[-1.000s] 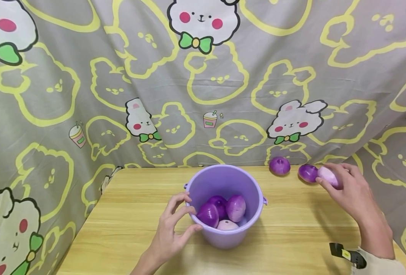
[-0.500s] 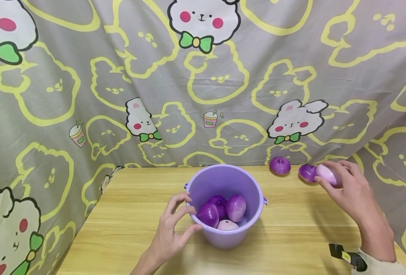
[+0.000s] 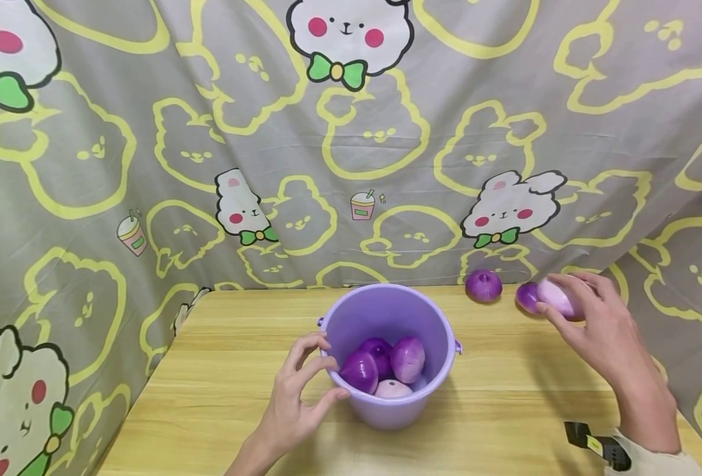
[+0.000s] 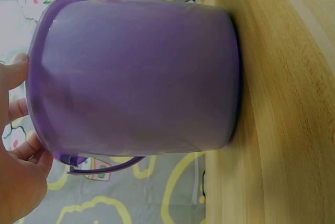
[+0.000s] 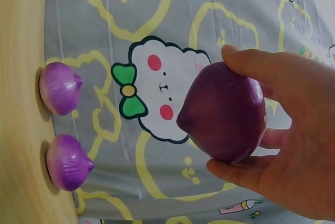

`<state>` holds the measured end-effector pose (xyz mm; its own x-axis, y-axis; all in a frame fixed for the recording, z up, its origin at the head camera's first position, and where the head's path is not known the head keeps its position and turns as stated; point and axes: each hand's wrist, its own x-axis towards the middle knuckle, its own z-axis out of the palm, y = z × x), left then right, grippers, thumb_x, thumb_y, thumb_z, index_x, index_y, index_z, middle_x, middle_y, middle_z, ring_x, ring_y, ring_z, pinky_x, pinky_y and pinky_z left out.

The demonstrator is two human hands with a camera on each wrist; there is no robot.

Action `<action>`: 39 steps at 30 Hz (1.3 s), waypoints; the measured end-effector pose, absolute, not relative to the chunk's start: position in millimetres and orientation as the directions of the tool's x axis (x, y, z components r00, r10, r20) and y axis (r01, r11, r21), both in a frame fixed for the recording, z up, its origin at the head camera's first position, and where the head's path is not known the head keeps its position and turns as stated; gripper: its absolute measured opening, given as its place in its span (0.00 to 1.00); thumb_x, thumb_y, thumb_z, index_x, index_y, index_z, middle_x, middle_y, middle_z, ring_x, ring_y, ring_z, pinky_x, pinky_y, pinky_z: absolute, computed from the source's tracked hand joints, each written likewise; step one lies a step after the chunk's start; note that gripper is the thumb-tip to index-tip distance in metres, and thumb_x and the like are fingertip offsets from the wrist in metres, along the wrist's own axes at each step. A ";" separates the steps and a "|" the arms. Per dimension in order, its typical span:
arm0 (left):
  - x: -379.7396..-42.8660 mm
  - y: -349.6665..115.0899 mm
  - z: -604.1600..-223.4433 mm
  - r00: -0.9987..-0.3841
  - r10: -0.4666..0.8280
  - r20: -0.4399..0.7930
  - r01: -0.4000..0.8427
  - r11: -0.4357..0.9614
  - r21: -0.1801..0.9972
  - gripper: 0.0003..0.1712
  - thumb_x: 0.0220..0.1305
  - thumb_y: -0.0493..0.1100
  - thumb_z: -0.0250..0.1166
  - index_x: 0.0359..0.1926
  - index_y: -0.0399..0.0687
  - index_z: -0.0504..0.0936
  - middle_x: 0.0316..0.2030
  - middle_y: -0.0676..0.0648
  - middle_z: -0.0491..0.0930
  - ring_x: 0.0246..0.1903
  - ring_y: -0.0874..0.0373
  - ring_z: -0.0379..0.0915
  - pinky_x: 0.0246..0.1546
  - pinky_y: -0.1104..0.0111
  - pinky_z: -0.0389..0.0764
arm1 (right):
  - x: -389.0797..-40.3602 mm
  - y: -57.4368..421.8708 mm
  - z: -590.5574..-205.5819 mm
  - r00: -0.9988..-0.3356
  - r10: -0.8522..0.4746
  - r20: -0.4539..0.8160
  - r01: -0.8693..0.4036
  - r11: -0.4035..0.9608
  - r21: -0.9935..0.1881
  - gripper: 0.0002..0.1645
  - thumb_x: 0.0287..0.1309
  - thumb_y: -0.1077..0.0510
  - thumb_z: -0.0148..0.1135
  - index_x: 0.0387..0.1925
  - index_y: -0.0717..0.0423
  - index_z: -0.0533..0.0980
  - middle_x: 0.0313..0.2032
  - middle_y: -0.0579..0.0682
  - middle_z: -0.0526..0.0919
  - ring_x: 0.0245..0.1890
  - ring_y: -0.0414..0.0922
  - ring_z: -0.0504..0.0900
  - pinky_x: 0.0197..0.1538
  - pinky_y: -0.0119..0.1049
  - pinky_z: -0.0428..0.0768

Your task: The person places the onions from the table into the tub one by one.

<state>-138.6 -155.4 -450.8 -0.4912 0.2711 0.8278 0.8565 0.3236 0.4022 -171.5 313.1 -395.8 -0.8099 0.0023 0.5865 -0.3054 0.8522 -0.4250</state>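
Purple onion [image 5: 222, 114] in the right hand [image 3: 609, 324], thumb and fingers curled snugly around it, out at the right of the head view! From up there it's the pale end on show, overlapping one onion [image 3: 528, 299] on the counter [image 3: 226, 370], with another onion [image 3: 484, 286] just to the left. Cut to the right wrist: dark skin, pointed tip facing left, and daylight between it and that pair at the left of the frame. Over to the left hand [image 3: 294, 383], fingers bent at the bucket [image 3: 428, 317] rim, holding it at centre frame. Only the head view looks inside: four onions [image 3: 407, 360] bunched at the bottom. The left wrist gets just the outer wall, but it picks up the curved handle [image 4: 107, 170] at lower left, hidden from above.
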 end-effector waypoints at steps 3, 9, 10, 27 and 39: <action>-138.7 -155.4 -450.7 -0.491 0.272 0.828 0.857 0.323 0.402 0.15 0.61 0.50 0.76 0.42 0.49 0.82 0.54 0.40 0.74 0.61 0.37 0.70 0.72 0.63 0.67 | -171.0 309.4 -394.1 -0.802 -0.008 0.598 -0.320 0.851 -0.417 0.29 0.60 0.57 0.74 0.61 0.55 0.76 0.62 0.69 0.68 0.54 0.71 0.69 0.42 0.70 0.70; -138.9 -154.9 -450.5 -0.489 0.273 0.828 0.858 0.323 0.400 0.15 0.61 0.50 0.76 0.42 0.49 0.82 0.54 0.40 0.74 0.61 0.37 0.70 0.72 0.63 0.67 | -171.8 302.5 -393.3 -0.776 -0.026 0.630 -0.352 0.847 -0.399 0.30 0.57 0.57 0.76 0.60 0.54 0.77 0.60 0.68 0.70 0.54 0.71 0.70 0.42 0.72 0.70; -138.8 -154.9 -450.4 -0.489 0.273 0.829 0.858 0.323 0.400 0.15 0.61 0.50 0.76 0.42 0.49 0.82 0.54 0.40 0.74 0.61 0.37 0.70 0.72 0.63 0.67 | -171.9 301.3 -393.2 -0.774 -0.028 0.633 -0.355 0.846 -0.397 0.30 0.57 0.57 0.76 0.60 0.53 0.78 0.60 0.67 0.70 0.54 0.70 0.70 0.42 0.72 0.70; -138.6 -153.6 -448.2 -0.480 0.269 0.835 0.862 0.318 0.393 0.15 0.61 0.49 0.76 0.41 0.48 0.82 0.53 0.40 0.74 0.60 0.36 0.70 0.72 0.62 0.68 | -170.9 279.6 -387.8 -0.736 -0.087 0.672 -0.424 0.833 -0.357 0.32 0.51 0.60 0.79 0.58 0.49 0.79 0.58 0.62 0.73 0.55 0.63 0.72 0.41 0.63 0.74; -138.6 -153.9 -448.5 -0.480 0.269 0.835 0.863 0.319 0.393 0.15 0.61 0.49 0.76 0.41 0.48 0.82 0.53 0.40 0.74 0.60 0.36 0.70 0.71 0.62 0.68 | -169.9 263.5 -385.1 -0.734 -0.132 0.667 -0.466 0.812 -0.352 0.31 0.52 0.60 0.79 0.58 0.48 0.79 0.60 0.64 0.71 0.53 0.64 0.74 0.42 0.62 0.79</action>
<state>-138.6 -153.9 -448.5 -0.4797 0.2687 0.8353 0.8625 0.3190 0.3928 -169.9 263.5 -385.1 -0.7336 -0.1318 0.6667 -0.4659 0.8117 -0.3522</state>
